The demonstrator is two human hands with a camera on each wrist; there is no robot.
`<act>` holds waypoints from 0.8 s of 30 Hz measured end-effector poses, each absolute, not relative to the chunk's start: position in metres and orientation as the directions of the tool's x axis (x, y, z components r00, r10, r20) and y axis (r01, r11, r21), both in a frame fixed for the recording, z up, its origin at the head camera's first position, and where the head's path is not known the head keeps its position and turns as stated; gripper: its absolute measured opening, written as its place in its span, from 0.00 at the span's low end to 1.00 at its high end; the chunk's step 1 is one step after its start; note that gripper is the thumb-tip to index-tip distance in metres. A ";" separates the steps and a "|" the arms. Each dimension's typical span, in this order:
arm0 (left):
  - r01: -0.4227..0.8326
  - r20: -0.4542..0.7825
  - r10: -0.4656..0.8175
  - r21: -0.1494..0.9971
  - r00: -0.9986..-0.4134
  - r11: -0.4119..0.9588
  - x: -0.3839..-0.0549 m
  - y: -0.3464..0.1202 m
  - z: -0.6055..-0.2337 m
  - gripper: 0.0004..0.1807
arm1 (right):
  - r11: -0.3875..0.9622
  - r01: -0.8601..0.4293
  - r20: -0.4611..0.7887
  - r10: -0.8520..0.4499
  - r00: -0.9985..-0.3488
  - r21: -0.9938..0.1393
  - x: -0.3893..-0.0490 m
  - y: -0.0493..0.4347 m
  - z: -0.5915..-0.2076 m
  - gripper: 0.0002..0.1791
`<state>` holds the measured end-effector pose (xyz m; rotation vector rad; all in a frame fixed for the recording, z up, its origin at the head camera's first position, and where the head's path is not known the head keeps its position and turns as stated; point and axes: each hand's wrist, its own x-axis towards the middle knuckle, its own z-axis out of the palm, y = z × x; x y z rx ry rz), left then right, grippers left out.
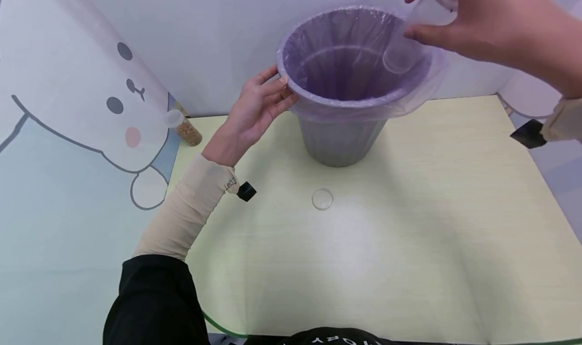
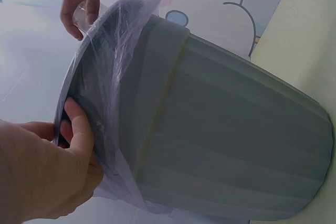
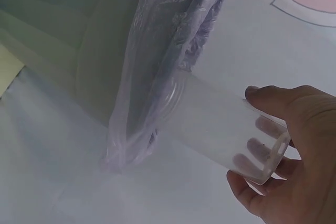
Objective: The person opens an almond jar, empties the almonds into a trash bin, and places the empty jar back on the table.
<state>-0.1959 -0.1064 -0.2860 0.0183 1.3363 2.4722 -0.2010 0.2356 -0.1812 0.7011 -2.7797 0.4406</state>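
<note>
A grey waste bin stands upright on the table, lined with a thin purple plastic bag folded over its rim. My left hand grips the left side of the rim, pinching the bag's edge there; the left wrist view shows the fingers curled over it. On the other side, my right hand holds a clear plastic jar by its base end. Tilted downward, the jar has its mouth at the bin's opening, and no contents show inside it.
In front of the bin, a clear round lid lies flat on the table. Near the left table edge is a small jar with a pale lid and brown bits inside. A white wall rises behind the bin.
</note>
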 end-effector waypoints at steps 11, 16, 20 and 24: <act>-0.283 -0.149 0.287 0.812 -0.946 -0.511 -0.197 -0.108 -0.287 0.27 | 0.836 -0.535 0.273 -0.490 -0.828 -0.124 -0.201 0.259 -0.186 0.29; -0.281 -0.148 0.286 0.813 -0.947 -0.510 -0.197 -0.108 -0.287 0.27 | 0.829 -0.558 0.280 -0.527 -0.803 -0.041 -0.198 0.266 -0.188 0.33; -0.281 -0.148 0.285 0.811 -0.947 -0.513 -0.197 -0.109 -0.287 0.27 | 0.828 -0.561 0.265 -0.544 -0.796 0.014 -0.198 0.275 -0.191 0.35; -0.280 -0.149 0.282 0.812 -0.948 -0.512 -0.196 -0.109 -0.287 0.27 | 0.836 -0.546 0.227 -0.544 -0.808 0.060 -0.199 0.284 -0.196 0.38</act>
